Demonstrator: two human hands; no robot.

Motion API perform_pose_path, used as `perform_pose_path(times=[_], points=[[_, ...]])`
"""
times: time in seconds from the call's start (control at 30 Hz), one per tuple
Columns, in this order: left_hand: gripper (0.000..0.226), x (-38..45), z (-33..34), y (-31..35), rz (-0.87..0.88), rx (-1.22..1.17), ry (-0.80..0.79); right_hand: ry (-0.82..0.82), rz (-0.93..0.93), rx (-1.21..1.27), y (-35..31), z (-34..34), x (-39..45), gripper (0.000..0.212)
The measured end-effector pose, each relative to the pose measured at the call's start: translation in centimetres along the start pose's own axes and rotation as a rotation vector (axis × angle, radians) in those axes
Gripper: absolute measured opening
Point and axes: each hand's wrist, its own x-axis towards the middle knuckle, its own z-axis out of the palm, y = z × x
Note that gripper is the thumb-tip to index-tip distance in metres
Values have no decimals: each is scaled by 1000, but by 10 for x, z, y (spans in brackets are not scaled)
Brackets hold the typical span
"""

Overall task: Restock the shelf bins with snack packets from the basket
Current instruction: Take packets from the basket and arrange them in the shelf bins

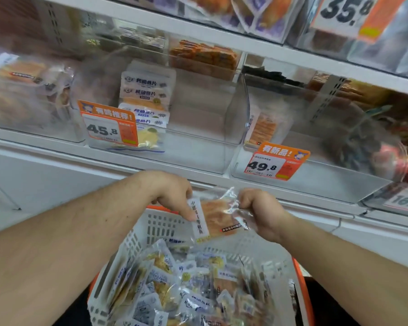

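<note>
A packet is out of the basket and on its way to the shelf — that looks to be the step in hand. The left hand [177,196] pinches the near-left edge of a clear snack packet [218,217] along its white label strip, thumb on top and fingers curled behind, while the right hand [259,210] grips the crinkled right edge with its fingers closed round the film. So the packet hangs stretched between the two hands, held just above the far rim of the white basket [156,225], which is heaped with more packets. Directly beyond and up to the right sits the clear bin [316,180] with the 49.8 price tag [272,164]; a packet with a similar orange filling leans against that bin's left wall, so this is probably the matching place — though blur makes the print hard to compare. The next move likely calls for lifting the packet over the bin's front lip and setting it beside that one. The bin with the 45.8 tag [108,128], further left, holds different white packets.
</note>
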Motion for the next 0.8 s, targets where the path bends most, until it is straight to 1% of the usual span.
perform_pose_path(times=[0.03, 0.1, 0.13, 0.2, 0.23, 0.27, 0.3, 0.33, 0.37, 0.4, 0.43, 0.47, 0.5, 0.53, 0.57, 0.63, 0.67, 0.7, 0.73, 0.8], points=[[54, 3, 1, -1, 21, -123, 9, 10, -17, 67, -4, -4, -3, 21], [18, 3, 3, 2, 99, -369, 17, 40, -45, 162, -6, -9, -6, 25], [9, 2, 3, 4, 141, -460, 36, 50, -45, 197, -5, -11, -6, 26], [15, -1, 2, 9, 216, -602, 95, 48, -28, 247, -7, -11, -11, 22], [18, -3, 1, 11, 238, -647, 132, 49, -30, 218, -9, -11, -13, 17], [21, -4, 0, 12, 247, -678, 173, 85, -47, 127, -12, -12, -17, 13], [22, -6, -1, 13, 250, -694, 215, 145, -89, -16, -17, -15, -20, 10], [21, -6, -2, 13, 248, -689, 258, 250, -162, -194, -20, -20, -22, 11], [17, -7, -3, 14, 247, -668, 303, 396, -269, -379, -25, -26, -25, 14], [14, -8, -4, 14, 246, -629, 347, 543, -412, -550, -29, -29, -27, 12], [15, -8, -4, 15, 244, -572, 388, 634, -583, -694, -34, -29, -32, 9], [19, -8, -5, 17, 239, -502, 426, 653, -719, -811, -37, -27, -37, 11], [18, -8, -5, 19, 235, -432, 456, 613, -794, -899, -40, -24, -40, 19], [14, -9, -4, 22, 236, -362, 481, 536, -809, -980, -41, -19, -43, 28], [12, -9, -4, 25, 242, -301, 504, 447, -786, -1063, -42, -14, -46, 38], [15, -8, -1, 32, 262, -232, 543, 298, -664, -1190, -43, -4, -49, 55], [16, -7, 1, 35, 274, -221, 555, 249, -579, -1218, -43, 0, -49, 59], [18, -6, 2, 38, 289, -217, 573, 217, -508, -1239, -44, 2, -49, 59], [20, -6, 3, 40, 305, -217, 589, 193, -460, -1234, -45, 3, -48, 52], [22, -5, 4, 42, 342, -218, 625, 184, -439, -1193, -45, 2, -47, 18]])
